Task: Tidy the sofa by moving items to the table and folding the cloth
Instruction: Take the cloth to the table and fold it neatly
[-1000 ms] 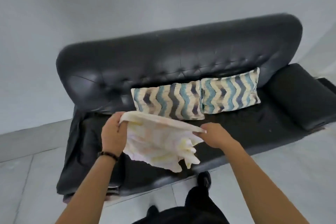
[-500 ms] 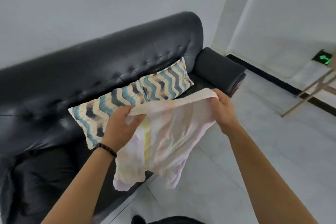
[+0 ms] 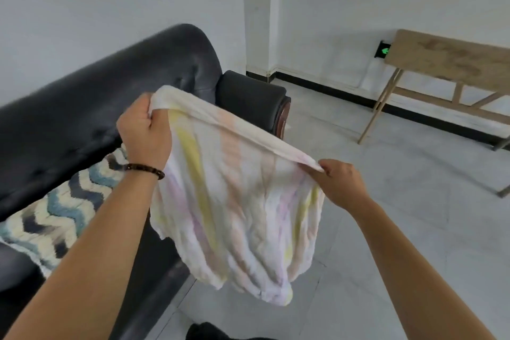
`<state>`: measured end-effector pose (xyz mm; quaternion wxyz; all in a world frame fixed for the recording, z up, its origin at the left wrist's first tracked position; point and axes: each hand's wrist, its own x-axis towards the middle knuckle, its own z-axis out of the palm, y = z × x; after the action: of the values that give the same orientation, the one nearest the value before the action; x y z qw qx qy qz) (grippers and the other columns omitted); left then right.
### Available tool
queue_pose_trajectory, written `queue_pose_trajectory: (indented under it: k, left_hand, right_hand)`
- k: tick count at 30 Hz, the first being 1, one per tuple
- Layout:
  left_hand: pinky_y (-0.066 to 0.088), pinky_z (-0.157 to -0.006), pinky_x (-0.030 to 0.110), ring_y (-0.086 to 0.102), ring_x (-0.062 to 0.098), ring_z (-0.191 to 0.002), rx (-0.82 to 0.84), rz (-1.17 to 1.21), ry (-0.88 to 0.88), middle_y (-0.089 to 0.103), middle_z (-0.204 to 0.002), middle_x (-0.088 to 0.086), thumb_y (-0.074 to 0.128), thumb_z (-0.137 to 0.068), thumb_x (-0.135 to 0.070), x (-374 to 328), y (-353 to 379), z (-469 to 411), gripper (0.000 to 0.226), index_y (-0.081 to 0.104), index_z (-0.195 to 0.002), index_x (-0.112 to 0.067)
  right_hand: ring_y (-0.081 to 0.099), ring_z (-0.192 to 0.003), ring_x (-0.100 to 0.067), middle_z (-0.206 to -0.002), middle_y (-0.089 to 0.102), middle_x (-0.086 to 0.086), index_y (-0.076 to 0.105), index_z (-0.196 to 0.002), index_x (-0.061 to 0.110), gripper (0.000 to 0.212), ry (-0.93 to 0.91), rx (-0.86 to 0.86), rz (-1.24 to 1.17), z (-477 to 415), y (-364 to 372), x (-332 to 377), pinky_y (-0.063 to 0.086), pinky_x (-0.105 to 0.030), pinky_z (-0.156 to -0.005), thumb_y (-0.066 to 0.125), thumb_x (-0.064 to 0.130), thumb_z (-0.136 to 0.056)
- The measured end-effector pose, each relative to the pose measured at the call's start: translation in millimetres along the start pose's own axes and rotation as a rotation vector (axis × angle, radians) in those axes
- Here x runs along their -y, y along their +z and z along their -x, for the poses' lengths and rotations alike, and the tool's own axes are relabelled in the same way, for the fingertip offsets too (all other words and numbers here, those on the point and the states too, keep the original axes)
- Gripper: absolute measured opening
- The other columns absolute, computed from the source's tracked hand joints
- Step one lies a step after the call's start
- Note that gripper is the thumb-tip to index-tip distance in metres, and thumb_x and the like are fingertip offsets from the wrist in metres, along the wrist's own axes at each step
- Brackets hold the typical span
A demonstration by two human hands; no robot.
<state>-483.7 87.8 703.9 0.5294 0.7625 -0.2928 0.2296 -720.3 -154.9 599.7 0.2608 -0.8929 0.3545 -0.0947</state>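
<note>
A thin white cloth (image 3: 242, 207) with pale yellow, pink and orange stripes hangs in the air in front of me. My left hand (image 3: 145, 130) grips its upper left corner, and my right hand (image 3: 340, 183) pinches the upper right corner lower down, so the top edge slopes between them. The rest of the cloth droops in loose folds over the floor beside the black leather sofa (image 3: 91, 107). A wooden table (image 3: 452, 61) stands at the right against the wall.
A zigzag-patterned cushion (image 3: 55, 212) lies on the sofa seat at the left, partly behind my left arm. The sofa's armrest (image 3: 251, 96) sits behind the cloth. Grey tiled floor (image 3: 400, 201) stretches between sofa and table. A white pillar (image 3: 259, 8) stands at the back.
The view has swung right, away from the sofa, bringing the wooden table into sight. Both hands kept their hold and carried the cloth off the sofa, spreading its top edge wider.
</note>
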Motion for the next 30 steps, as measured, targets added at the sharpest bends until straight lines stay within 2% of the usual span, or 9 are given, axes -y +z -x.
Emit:
queue_pose_trajectory:
  k: [3,7,9,11,14,18,21,25,30]
  left_hand:
    - [0.019,-0.048,0.017,0.025,0.003,-0.048,0.033,0.078,0.043,0.027,-0.054,-0.010,0.044,-0.093,-0.008,-27,58,-25,0.036,0.032,-0.060,-0.018]
    - [0.021,-0.050,0.016,0.029,-0.001,-0.049,0.013,0.121,0.027,0.030,-0.056,-0.010,0.039,-0.090,-0.011,-39,142,-58,0.033,0.031,-0.059,-0.022]
    - [0.022,-0.051,0.018,0.029,-0.001,-0.051,0.015,0.153,-0.016,0.031,-0.057,-0.009,0.038,-0.090,-0.014,-35,190,-75,0.034,0.029,-0.059,-0.025]
    - [0.024,-0.053,0.024,0.028,0.001,-0.053,0.053,0.175,-0.025,0.033,-0.057,-0.003,0.039,-0.090,-0.016,-24,242,-93,0.033,0.029,-0.059,-0.020]
    - [0.022,-0.050,0.026,0.025,0.004,-0.050,0.170,0.184,-0.024,0.032,-0.057,0.007,0.040,-0.086,-0.015,-16,329,-117,0.029,0.031,-0.059,-0.014]
    - [0.023,-0.048,0.022,0.033,0.008,-0.046,0.401,0.094,0.039,0.033,-0.048,-0.003,0.042,-0.087,-0.018,-31,445,-137,0.033,0.029,-0.057,-0.018]
    - [0.029,-0.052,0.032,0.037,0.023,-0.051,0.536,0.081,0.106,0.041,-0.052,0.010,0.040,-0.089,-0.028,-53,522,-154,0.035,0.041,-0.060,-0.009]
    - [0.043,-0.062,0.038,0.053,0.033,-0.067,0.691,0.043,0.257,0.058,-0.072,0.019,0.040,-0.089,-0.034,-77,617,-190,0.036,0.059,-0.083,-0.003]
    - [0.040,-0.067,0.038,0.052,0.034,-0.087,0.769,-0.095,0.520,0.054,-0.097,0.018,0.046,-0.096,-0.024,-106,752,-219,0.023,0.055,-0.106,-0.006]
  right_hand:
    - [0.044,-0.057,-0.016,-0.057,0.044,0.009,0.042,-0.064,0.020,0.053,0.110,0.016,-0.261,-24,-17,-41,0.033,-0.029,-0.052,0.051,0.065,-0.089]
    - [0.055,-0.060,-0.012,-0.066,0.058,0.008,0.052,-0.073,0.025,0.053,0.200,-0.102,-0.270,-67,-39,-102,0.037,-0.028,-0.050,0.062,0.077,-0.072]
    - [0.056,-0.065,-0.010,-0.068,0.059,0.010,0.055,-0.077,0.028,0.049,0.190,-0.114,-0.154,-88,-51,-140,0.038,-0.028,-0.051,0.065,0.075,-0.072]
    - [0.055,-0.065,-0.013,-0.066,0.057,0.012,0.056,-0.077,0.028,0.047,0.197,-0.021,0.064,-109,-68,-181,0.036,-0.027,-0.051,0.059,0.075,-0.078]
    - [0.054,-0.066,-0.016,-0.069,0.057,0.007,0.061,-0.076,0.026,0.050,0.350,0.013,0.241,-146,-110,-241,0.034,-0.030,-0.053,0.048,0.073,-0.087]
    - [0.053,-0.072,-0.027,-0.079,0.060,-0.005,0.066,-0.075,0.019,0.037,0.520,-0.309,0.264,-200,-195,-289,0.037,-0.031,-0.059,0.052,0.046,-0.097]
    - [0.053,-0.073,-0.029,-0.067,0.053,-0.001,0.062,-0.070,0.017,0.034,0.612,-0.538,0.187,-231,-258,-313,0.036,-0.032,-0.060,0.051,0.036,-0.096]
    - [0.055,-0.077,-0.032,-0.068,0.056,-0.004,0.059,-0.064,0.016,0.047,0.731,-0.600,0.116,-257,-320,-350,0.039,-0.036,-0.069,0.048,0.057,-0.085]
    - [0.063,-0.080,-0.034,-0.076,0.068,-0.008,0.067,-0.070,0.018,0.070,0.727,-0.630,0.224,-306,-358,-423,0.054,-0.042,-0.075,0.045,0.084,-0.060]
